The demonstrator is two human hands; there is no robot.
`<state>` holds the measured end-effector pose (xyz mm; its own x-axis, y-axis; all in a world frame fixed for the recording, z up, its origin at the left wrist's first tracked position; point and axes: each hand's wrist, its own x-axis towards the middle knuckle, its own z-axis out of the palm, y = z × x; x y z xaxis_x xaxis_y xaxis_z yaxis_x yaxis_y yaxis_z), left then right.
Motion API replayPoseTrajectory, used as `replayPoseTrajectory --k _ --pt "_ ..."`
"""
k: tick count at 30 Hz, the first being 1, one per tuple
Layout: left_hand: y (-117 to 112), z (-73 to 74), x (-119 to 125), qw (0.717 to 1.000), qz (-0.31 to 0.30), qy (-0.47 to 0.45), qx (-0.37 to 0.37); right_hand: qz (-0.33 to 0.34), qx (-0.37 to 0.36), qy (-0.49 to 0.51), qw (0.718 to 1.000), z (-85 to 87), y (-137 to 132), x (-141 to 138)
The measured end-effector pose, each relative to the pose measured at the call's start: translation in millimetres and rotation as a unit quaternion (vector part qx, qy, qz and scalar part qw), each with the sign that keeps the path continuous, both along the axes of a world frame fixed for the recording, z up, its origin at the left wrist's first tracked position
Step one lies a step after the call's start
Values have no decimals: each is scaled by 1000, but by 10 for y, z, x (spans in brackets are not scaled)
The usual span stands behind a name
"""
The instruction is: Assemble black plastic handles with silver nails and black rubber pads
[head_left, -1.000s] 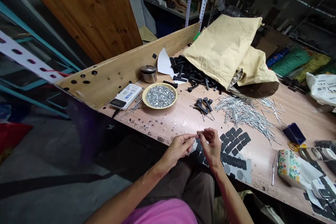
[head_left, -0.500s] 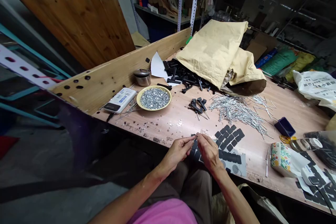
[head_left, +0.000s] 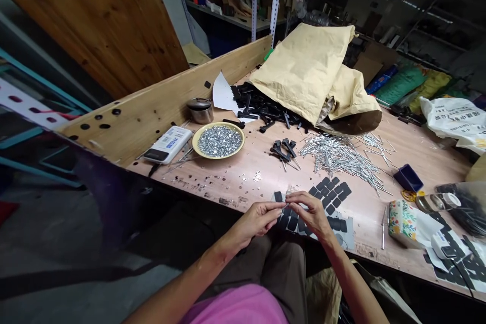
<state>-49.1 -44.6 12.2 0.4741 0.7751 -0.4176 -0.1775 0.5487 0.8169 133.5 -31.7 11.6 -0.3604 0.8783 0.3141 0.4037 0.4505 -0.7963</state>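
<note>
Close to the table's front edge, my left hand is closed in a pinch, index finger stretched toward the other hand. Its fingertips meet those of my right hand, whose thumb and fingers also pinch. Whatever lies between them is too small to make out. Beneath and beside the hands lies a grey sheet bearing rows of black rounded pads. Just beyond are a few black plastic pieces with metal pins sticking out. A heap of thin metal pins lies to the right of these.
A yellow bowl holds many small shiny metal pieces. Left of it lies a white device; behind stands a metal tin. A large paper bag covers black parts. A flowered box and a blue tray are at right.
My right hand has turned and opened out somewhat, its fingers now stretched toward the left fingertips. The view has shifted slightly, so the table things sit a little further left.
</note>
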Motion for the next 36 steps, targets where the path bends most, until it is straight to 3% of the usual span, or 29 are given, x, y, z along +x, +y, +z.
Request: replayPoseTrajectory --k 7,17,22,24,28,31,34,36 --pt "-9 -10 53 1000 -6 17 24 19 33 -60 997 148 -58 85" --pt "-41 -26 115 962 62 141 224 19 36 -91 995 189 -109 163" --pt "-32 -18 113 957 0 139 254 -5 77 -109 991 179 -200 169" --pt "-44 -30 116 952 -8 144 270 -10 52 -99 994 183 -223 174" --pt "-86 -45 134 934 31 169 312 -50 -58 -59 995 223 -234 191" --pt "-99 -21 153 931 28 171 320 -56 -71 -61 994 275 -244 210" --pt "-81 9 165 944 11 148 296 -29 0 -94 995 313 -273 233" --pt "-57 13 162 969 -28 102 225 -6 65 -110 992 319 -295 247"
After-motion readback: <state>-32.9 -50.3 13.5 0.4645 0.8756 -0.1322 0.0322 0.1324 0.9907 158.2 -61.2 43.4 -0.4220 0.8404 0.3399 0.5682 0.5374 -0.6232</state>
